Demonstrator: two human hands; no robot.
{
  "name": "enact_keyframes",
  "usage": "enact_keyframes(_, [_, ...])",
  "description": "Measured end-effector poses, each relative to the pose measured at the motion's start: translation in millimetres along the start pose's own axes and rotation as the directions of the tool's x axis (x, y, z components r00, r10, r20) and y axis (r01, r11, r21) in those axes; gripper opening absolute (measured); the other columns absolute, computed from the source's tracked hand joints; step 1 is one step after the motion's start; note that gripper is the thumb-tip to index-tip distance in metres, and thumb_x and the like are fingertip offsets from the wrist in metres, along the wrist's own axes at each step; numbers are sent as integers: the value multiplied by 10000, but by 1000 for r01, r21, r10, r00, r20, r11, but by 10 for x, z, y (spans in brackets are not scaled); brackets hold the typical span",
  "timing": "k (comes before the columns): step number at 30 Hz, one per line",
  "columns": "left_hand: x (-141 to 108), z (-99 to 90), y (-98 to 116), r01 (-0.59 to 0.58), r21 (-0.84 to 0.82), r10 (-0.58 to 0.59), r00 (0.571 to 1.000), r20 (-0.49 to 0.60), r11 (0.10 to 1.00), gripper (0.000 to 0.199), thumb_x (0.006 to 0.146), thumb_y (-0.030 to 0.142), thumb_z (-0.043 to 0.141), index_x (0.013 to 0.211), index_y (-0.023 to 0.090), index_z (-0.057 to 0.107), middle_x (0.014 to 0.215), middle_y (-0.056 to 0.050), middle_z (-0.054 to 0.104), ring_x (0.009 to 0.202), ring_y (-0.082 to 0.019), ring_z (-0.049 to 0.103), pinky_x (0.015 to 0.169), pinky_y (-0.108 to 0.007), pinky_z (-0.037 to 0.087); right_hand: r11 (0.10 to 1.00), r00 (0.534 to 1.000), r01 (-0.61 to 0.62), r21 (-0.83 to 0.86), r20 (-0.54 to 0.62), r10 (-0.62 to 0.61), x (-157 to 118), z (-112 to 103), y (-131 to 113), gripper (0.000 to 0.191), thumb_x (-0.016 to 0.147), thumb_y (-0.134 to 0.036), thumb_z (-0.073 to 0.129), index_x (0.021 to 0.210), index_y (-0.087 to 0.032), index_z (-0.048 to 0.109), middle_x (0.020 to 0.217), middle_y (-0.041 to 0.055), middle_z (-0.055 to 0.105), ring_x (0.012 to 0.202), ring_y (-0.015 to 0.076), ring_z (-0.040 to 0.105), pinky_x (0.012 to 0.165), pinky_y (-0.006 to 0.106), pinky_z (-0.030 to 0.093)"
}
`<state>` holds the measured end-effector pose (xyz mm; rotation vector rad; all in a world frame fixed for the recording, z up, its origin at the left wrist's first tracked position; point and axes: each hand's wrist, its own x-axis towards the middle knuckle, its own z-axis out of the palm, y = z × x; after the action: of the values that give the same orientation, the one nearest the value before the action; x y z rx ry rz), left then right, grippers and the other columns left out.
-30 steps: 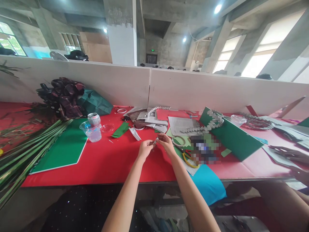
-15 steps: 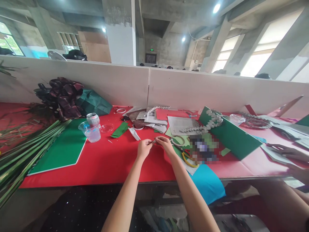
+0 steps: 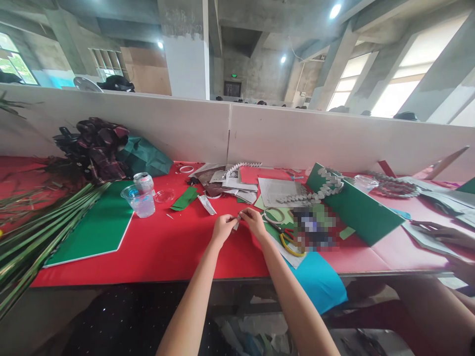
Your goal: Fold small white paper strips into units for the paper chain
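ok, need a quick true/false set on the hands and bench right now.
1. The left hand and right hand meet at a small pale piece. True.
2. The right hand holds the yellow-handled tool. False: the yellow-handled tool lies to that hand's right.
3. The can stands behind the clear cup. True.
4. The blue sheet lies wholly on the table. False: the blue sheet hangs over the table's near edge.

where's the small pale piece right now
The small pale piece is mid-picture in the head view, held between the left hand and right hand, left of the pale ring.
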<state>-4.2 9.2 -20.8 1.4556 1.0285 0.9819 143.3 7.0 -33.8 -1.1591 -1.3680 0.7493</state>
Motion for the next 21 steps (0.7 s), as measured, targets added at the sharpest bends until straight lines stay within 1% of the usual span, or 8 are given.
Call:
enact_keyframes(5, [3, -15, 8, 22, -112, -25, 1000, -19, 993, 297, 658, 424, 660, 707, 132, 671, 578, -6, 598, 528, -106, 489, 509, -218, 371, 992, 998, -32, 124, 61, 25, -25, 10, -69, 262, 751, -428, 637, 740, -166, 631, 684, 21, 607, 652, 143, 554, 650, 275, 447])
enact_keyframes(8, [15, -15, -12, 31, -140, -36, 999, -30, 990, 292, 646, 421, 666, 695, 134, 667, 558, 0, 587, 513, -100, 474, 503, -217, 355, 982, 994, -67, 175, 93, 52, -29, 15, -74, 268, 747, -433, 643, 762, -166, 641, 712, 28, 620, 670, 146, 563, 666, 278, 449])
enact_keyframes(11, [39, -12, -56, 14, -85, -19, 998, -54, 996, 283, 638, 415, 664, 676, 135, 655, 543, 4, 574, 498, -101, 467, 493, -220, 346, 982, 994, -84, 171, 80, 71, -22, 18, -57, 274, 705, -434, 679, 717, -165, 630, 680, 20, 608, 647, 144, 555, 642, 275, 444])
enact_keyframes(14, [61, -18, -103, -38, 23, 39, 996, -75, 999, 265, 653, 407, 646, 654, 143, 642, 545, 3, 574, 507, -107, 480, 499, -220, 352, 985, 996, -69, 155, 58, 61, -18, 20, -43, 281, 676, -431, 702, 690, -165, 614, 660, 11, 592, 624, 138, 540, 622, 271, 438])
enact_keyframes(18, [73, -28, -129, -58, 135, 73, 992, -105, 989, 236, 678, 392, 615, 622, 163, 605, 542, 3, 582, 517, -116, 500, 506, -221, 356, 993, 997, -46, 112, 64, 39, -26, 22, -51, 295, 695, -452, 677, 712, -165, 613, 668, 12, 591, 629, 139, 530, 602, 263, 428])
enact_keyframes(21, [71, -30, -120, -76, 146, 93, 989, -115, 986, 231, 695, 389, 600, 611, 175, 572, 537, 9, 581, 511, -115, 498, 511, -222, 357, 999, 998, -5, 49, 61, 2, -36, 29, -83, 296, 732, -462, 635, 736, -166, 620, 693, 20, 605, 644, 145, 533, 600, 259, 420])
